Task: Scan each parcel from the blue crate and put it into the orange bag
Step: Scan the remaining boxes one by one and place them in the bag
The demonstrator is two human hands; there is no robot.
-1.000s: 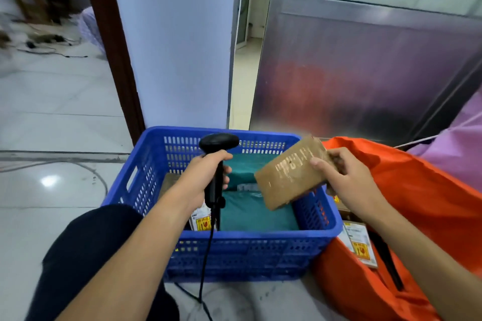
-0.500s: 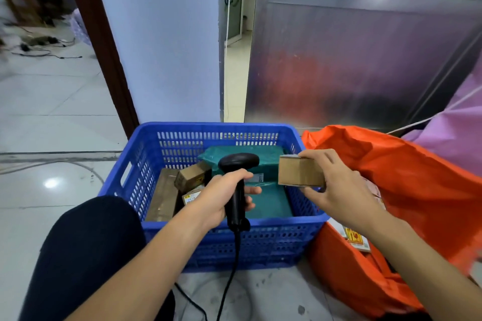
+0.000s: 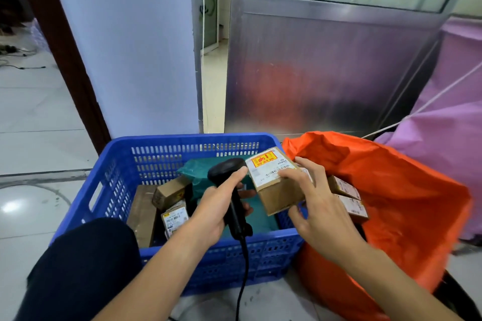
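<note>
Right hand (image 3: 317, 206) grips cardboard parcel (image 3: 276, 185) over blue crate (image 3: 167, 143) rim, label upturned for reading. Left hand (image 3: 214, 214) clasps barcode scanner (image 3: 229, 190), head beside label. Orange bag (image 3: 407, 190) open alongside.

A small brown cardboard parcel (image 3: 276, 185) was held tilted over the right side of the blue crate (image 3: 161, 154), its white label with a yellow-and-red sticker and barcode facing up. The slotted crate held a teal mailer (image 3: 200, 169) and several small boxes (image 3: 170, 191). Just beside it the orange bag (image 3: 407, 190) gaped open, labelled parcels (image 3: 347, 197) inside.
</note>
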